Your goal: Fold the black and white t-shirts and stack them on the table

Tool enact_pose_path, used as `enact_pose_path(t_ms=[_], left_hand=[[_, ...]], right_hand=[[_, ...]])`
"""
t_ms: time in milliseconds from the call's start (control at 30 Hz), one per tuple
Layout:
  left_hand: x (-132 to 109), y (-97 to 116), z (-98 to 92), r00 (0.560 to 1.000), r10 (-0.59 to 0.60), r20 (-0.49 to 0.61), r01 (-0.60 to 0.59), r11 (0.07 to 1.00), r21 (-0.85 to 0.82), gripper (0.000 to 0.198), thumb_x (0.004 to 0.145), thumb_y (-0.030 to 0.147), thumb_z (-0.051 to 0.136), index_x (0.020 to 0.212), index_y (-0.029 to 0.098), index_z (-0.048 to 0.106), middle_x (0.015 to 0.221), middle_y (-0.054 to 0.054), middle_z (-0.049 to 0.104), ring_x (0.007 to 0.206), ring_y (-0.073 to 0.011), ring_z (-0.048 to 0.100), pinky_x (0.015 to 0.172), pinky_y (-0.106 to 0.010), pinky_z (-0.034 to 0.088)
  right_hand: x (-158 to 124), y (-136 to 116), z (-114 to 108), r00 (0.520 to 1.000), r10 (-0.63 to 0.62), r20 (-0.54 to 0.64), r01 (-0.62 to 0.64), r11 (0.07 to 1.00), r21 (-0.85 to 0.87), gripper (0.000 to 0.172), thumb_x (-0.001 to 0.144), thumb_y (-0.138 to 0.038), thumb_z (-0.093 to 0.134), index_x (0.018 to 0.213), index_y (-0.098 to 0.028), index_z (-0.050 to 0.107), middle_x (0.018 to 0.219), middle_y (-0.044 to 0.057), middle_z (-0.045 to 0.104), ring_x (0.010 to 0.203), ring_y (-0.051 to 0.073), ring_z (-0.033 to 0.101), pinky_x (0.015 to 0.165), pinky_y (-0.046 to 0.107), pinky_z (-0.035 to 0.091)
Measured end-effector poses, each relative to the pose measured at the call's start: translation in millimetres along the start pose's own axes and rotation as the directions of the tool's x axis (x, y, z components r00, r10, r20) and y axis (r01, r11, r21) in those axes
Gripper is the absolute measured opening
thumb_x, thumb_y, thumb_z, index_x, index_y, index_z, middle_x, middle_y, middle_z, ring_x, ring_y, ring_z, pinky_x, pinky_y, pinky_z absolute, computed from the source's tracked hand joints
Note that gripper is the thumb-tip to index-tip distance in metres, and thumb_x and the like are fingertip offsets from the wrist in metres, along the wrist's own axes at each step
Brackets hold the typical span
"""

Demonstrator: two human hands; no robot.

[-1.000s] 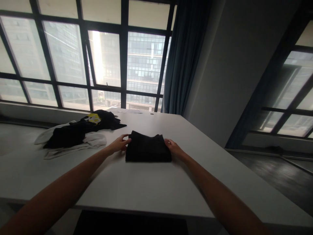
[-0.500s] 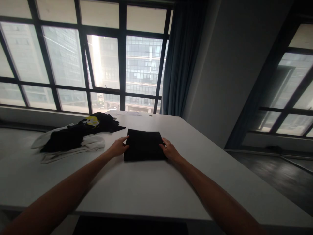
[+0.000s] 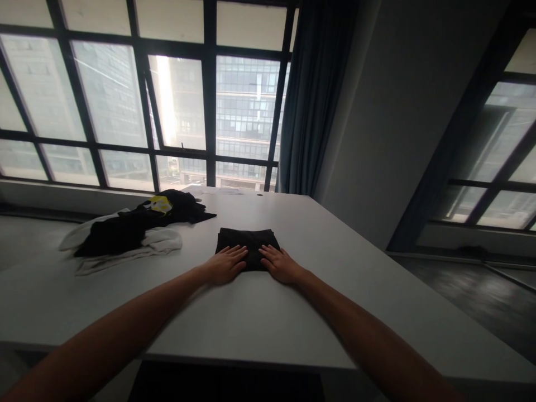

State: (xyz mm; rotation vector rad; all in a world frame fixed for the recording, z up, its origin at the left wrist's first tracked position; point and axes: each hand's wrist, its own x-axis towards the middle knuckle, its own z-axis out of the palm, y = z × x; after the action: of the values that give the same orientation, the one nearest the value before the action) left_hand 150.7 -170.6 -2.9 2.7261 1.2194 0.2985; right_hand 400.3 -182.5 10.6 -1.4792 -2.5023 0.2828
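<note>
A black garment [image 3: 247, 237], folded into a compact rectangle, lies flat on the white table [image 3: 251, 318]. What sort of garment it is cannot be made out. Across its left half my left hand [image 3: 226, 263] rests palm down, fingers stretched out and pointing to the upper right. My right hand [image 3: 280, 262] lies on the right half, its fingers extended and slightly spread toward the middle. Both palms touch the cloth without gripping it, and they cover much of its near part.
To the left, a loose heap of black clothes [image 3: 113, 234] and light-coloured clothes [image 3: 163, 239] lies on the table, with a yellow print [image 3: 161, 205] showing. Papers [image 3: 226, 191] are at the far end. Beyond stand windows and a blue curtain [image 3: 310, 111].
Both hands have let go of the garment's side edges and moved inward to lie flat on top. The garment, before held slightly raised, now rests flat on the table.
</note>
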Motion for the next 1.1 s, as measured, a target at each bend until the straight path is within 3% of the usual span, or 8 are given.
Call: enact_pose_path(t_ms=[200, 333, 433, 600, 767, 900, 967, 1100], left_hand=[[-2.2, -29.8, -10.8, 0.98, -0.201, 0.012, 0.201, 0.979, 0.027, 0.058, 0.102, 0.048, 0.022, 0.154, 0.023, 0.031, 0.162, -0.01, 0.023, 0.15, -0.0271, 0.017, 0.117, -0.055, 0.017], [-6.4, -39.4, -15.8, 0.955, -0.286, -0.073, 0.292, 0.951, 0.097, 0.055, 0.102, 0.044, 0.027, 0.151, 0.022, 0.037, 0.16, -0.013, 0.029, 0.149, -0.0311, 0.021, 0.115, -0.063, 0.015], [-7.1, -25.7, -12.1, 0.973, -0.164, -0.163, 0.184, 0.976, 0.115, 0.054, 0.101, 0.042, 0.028, 0.151, 0.022, 0.038, 0.161, -0.011, 0.027, 0.15, -0.029, 0.018, 0.118, -0.059, 0.011], [-8.5, 25.2, -7.2, 0.998, -0.054, -0.041, 0.057, 0.996, 0.072, 0.058, 0.1, 0.046, 0.029, 0.152, 0.022, 0.036, 0.16, -0.011, 0.029, 0.148, -0.0314, 0.024, 0.115, -0.055, 0.021], [-13.0, 53.6, -16.7, 0.982, 0.06, -0.179, -0.059, 0.998, 0.015, 0.055, 0.101, 0.051, 0.024, 0.118, 0.026, 0.07, 0.125, -0.008, 0.069, 0.116, -0.0269, 0.06, 0.101, -0.045, 0.038], [-9.3, 36.2, -12.0, 0.986, -0.067, -0.154, 0.069, 0.998, 0.007, 0.064, 0.096, 0.061, 0.035, 0.141, 0.02, 0.053, 0.152, -0.012, 0.045, 0.14, -0.0315, 0.038, 0.113, -0.047, 0.026], [-6.1, 24.7, -5.2, 0.989, -0.13, -0.071, 0.129, 0.992, -0.014, 0.073, 0.094, 0.065, 0.035, 0.15, 0.018, 0.04, 0.16, -0.013, 0.03, 0.148, -0.0319, 0.024, 0.118, -0.048, 0.018], [-1.0, 10.7, 3.1, 0.993, -0.115, -0.03, 0.114, 0.993, -0.028, 0.074, 0.094, 0.067, 0.031, 0.152, 0.021, 0.037, 0.162, -0.011, 0.024, 0.15, -0.0295, 0.016, 0.119, -0.046, 0.012]], right_hand=[[-5.4, 3.3, -9.0, 0.995, 0.082, 0.056, -0.082, 0.997, -0.006, 0.063, 0.1, -0.055, 0.031, 0.154, -0.025, 0.03, 0.162, 0.006, 0.018, 0.151, 0.027, 0.013, 0.119, 0.057, 0.007], [-9.5, 1.4, -13.4, 0.996, 0.083, -0.016, -0.084, 0.996, -0.038, 0.063, 0.099, -0.057, 0.033, 0.151, -0.021, 0.038, 0.159, 0.01, 0.028, 0.148, 0.027, 0.022, 0.12, 0.056, 0.008], [-8.2, -1.5, -15.4, 0.983, 0.026, -0.182, -0.038, 0.998, -0.059, 0.058, 0.1, -0.051, 0.037, 0.147, -0.019, 0.045, 0.155, 0.012, 0.038, 0.145, 0.026, 0.031, 0.12, 0.053, 0.011], [-5.3, -12.6, -14.0, 0.954, -0.084, -0.289, 0.066, 0.995, -0.069, 0.052, 0.1, -0.041, 0.039, 0.147, -0.019, 0.045, 0.156, 0.011, 0.037, 0.144, 0.024, 0.034, 0.12, 0.049, 0.018], [-8.2, -21.1, -10.2, 0.965, -0.135, -0.225, 0.134, 0.991, -0.018, 0.052, 0.099, -0.04, 0.04, 0.148, -0.021, 0.044, 0.155, 0.01, 0.037, 0.144, 0.024, 0.033, 0.121, 0.049, 0.018], [-11.0, -20.6, -10.2, 0.995, -0.103, -0.006, 0.103, 0.994, 0.031, 0.056, 0.099, -0.047, 0.04, 0.149, -0.021, 0.042, 0.157, 0.01, 0.034, 0.147, 0.025, 0.027, 0.121, 0.05, 0.017], [-12.3, -19.9, -10.7, 0.996, -0.09, -0.022, 0.09, 0.996, 0.013, 0.06, 0.098, -0.05, 0.042, 0.151, -0.021, 0.039, 0.159, 0.009, 0.029, 0.148, 0.025, 0.023, 0.121, 0.05, 0.013], [-13.2, -20.9, -9.4, 0.997, -0.081, 0.012, 0.081, 0.997, -0.006, 0.062, 0.098, -0.053, 0.039, 0.153, -0.023, 0.035, 0.161, 0.007, 0.026, 0.15, 0.024, 0.018, 0.122, 0.05, 0.011]])
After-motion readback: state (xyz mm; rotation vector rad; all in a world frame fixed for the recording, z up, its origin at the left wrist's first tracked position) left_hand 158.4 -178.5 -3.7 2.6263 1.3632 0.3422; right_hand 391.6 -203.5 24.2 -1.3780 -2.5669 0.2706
